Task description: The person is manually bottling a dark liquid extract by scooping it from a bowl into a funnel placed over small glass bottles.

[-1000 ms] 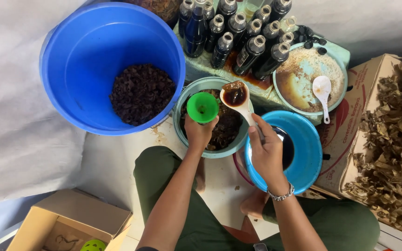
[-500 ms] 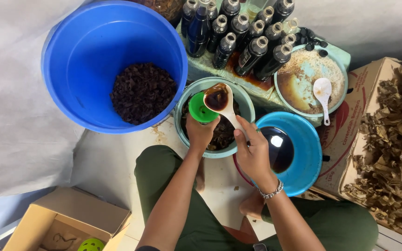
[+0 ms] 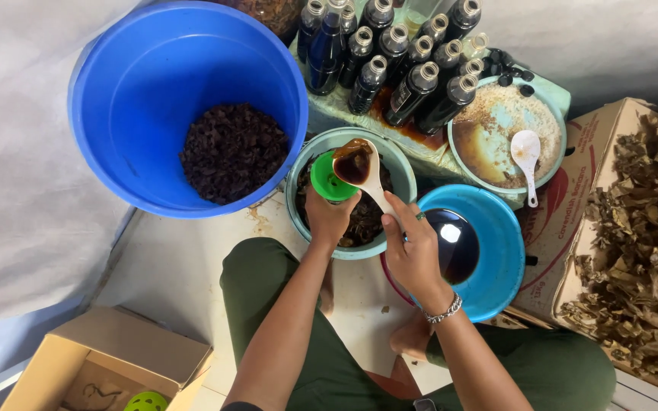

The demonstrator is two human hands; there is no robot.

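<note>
Seated person in dark green clothing, bare forearms, jewellery on one hand

The left hand and its forearm were bare, with no sleeve, ring or band visible anywhere along their length. The right hand carried a thin ring with a small green stone on one finger, and a second darker ring showed on a neighbouring finger. A silver-coloured beaded metal bracelet circled the right wrist. That forearm was bare as well. Both legs were covered by dark olive-green cloth trousers, plain and unpatterned, with soft folds over the knees. A bare foot showed between the legs, without a shoe or sock.
</note>
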